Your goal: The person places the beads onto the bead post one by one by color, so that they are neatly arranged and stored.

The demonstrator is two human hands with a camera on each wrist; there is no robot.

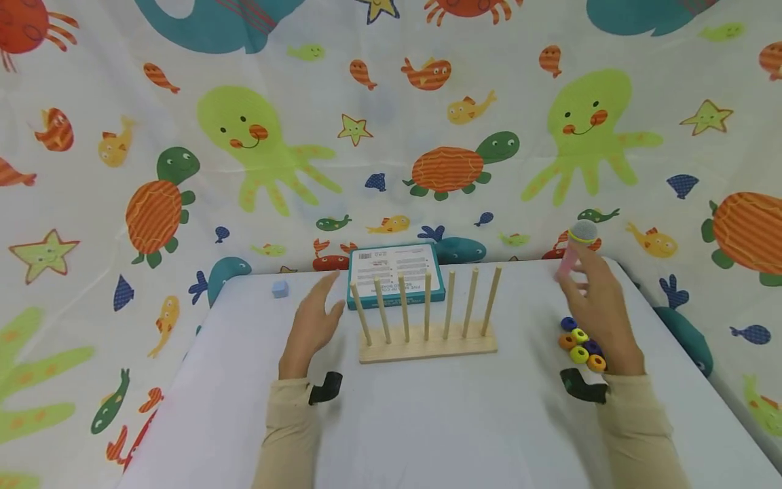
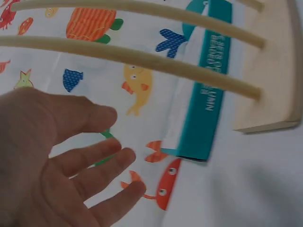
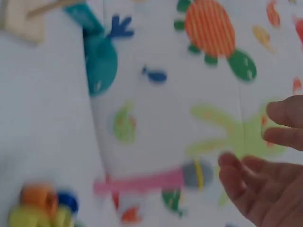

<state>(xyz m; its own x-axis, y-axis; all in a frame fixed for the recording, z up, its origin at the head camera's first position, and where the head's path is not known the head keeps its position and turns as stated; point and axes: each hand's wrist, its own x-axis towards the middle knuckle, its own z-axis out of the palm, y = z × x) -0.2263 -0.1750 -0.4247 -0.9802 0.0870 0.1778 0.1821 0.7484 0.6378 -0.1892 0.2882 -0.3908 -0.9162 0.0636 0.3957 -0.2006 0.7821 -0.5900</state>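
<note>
A toy microphone [image 1: 569, 257] with a pink handle and grey head stands upright at the table's back right. My right hand [image 1: 600, 302] overlaps it in the head view. In the right wrist view, the fingers [image 3: 232, 177] are loosely spread beside the grey head of the microphone [image 3: 142, 183], with a gap between them. My left hand [image 1: 313, 324] is held with its fingers apart, left of a wooden peg rack [image 1: 427, 348] with several upright dowels. Nothing is in it. The left wrist view shows its fingers [image 2: 106, 177] near the rack's dowels [image 2: 142, 59].
Behind the rack lies a teal and white box [image 1: 397, 268]. A small light blue cube [image 1: 280, 289] sits at the back left. Several blue, orange and yellow beads [image 1: 579, 355] are grouped by the right forearm. A curtain [image 1: 379, 136] printed with sea animals hangs behind the table.
</note>
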